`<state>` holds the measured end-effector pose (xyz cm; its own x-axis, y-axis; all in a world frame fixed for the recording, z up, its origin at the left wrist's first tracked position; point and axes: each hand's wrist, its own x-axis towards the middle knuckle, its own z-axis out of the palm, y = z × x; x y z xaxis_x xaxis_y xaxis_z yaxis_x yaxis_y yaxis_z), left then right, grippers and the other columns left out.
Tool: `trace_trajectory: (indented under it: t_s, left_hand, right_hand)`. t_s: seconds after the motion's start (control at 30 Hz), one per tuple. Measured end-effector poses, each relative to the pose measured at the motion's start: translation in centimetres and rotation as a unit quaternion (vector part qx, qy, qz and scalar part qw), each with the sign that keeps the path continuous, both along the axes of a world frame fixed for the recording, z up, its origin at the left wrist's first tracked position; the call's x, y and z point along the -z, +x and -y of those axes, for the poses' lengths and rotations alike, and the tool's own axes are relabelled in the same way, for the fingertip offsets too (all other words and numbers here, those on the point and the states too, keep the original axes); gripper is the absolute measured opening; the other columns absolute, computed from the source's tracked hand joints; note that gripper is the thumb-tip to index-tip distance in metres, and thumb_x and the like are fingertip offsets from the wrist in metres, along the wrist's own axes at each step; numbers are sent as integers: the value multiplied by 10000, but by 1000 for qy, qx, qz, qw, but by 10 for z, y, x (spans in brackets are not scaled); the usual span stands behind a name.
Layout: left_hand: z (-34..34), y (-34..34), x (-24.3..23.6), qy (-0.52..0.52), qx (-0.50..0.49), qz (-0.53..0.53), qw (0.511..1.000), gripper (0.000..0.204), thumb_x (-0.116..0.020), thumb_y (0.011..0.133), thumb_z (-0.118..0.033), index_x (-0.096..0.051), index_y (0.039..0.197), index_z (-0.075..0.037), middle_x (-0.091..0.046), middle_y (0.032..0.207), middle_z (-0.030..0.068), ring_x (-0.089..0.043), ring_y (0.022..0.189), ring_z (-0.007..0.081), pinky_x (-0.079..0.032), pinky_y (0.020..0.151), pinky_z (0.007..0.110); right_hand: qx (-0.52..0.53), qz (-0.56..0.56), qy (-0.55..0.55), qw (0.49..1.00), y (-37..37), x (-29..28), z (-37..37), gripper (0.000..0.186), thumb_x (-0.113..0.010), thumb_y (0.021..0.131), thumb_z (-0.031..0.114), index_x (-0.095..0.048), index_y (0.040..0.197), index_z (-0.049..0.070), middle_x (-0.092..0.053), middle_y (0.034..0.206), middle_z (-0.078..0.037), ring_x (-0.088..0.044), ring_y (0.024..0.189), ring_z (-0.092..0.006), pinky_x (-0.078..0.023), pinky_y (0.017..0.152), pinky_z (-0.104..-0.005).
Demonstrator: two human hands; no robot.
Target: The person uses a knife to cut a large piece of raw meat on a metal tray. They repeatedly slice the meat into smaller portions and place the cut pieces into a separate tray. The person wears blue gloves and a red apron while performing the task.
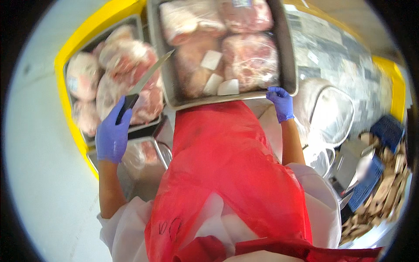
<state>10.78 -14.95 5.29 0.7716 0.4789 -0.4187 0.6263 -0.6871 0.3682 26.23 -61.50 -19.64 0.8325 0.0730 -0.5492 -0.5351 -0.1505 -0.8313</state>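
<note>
My left hand (112,133), in a blue glove, is closed around the black handle of a knife (148,74), its blade angled up and right over raw meat (126,65) in the left tray (139,30). In front of me, above the red apron, a metal tray (288,56) holds several bagged cuts of meat (248,61) and several white squares (211,60). My right hand (280,102), also gloved, has its fingers curled at that tray's lower right rim.
A yellow frame (65,48) surrounds the left tray, above another metal tray (139,168). To the right are white plastic bins (331,113), blue crates (384,131) and torn cardboard (379,201). A white wall or surface (39,131) runs along the left.
</note>
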Motion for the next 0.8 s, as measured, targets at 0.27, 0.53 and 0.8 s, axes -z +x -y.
trace_trajectory:
  t_s: [0.27,0.53,0.8]
  left_hand:
    - [24,44,20,-78,70,59,993,435,-613,996,-198,-581,1394,-23,-673,1305,177,-654,1176,221,-481,1007,321]
    - [-15,14,-15,88,21,27,995,419,-653,964,-304,-658,1302,-56,-707,1113,241,-707,1003,327,-528,883,374]
    - [-56,-74,-44,125,-77,-63,987,401,-638,980,-278,-643,1325,-75,-688,1189,240,-684,1107,347,-513,940,373]
  right_hand:
    - [295,108,-146,938,-35,-32,160,201,-710,898,51,-729,1090,-3,-717,913,-84,-660,735,-154,-537,703,-268]
    - [112,-34,-768,629,-27,-33,324,855,-785,708,608,-547,1461,283,-400,1529,-289,-363,1389,-453,-366,1065,-591]
    - [105,54,-729,674,121,-60,296,775,-763,720,667,-578,1410,365,-232,1601,-301,-310,1429,-425,-317,1058,-633]
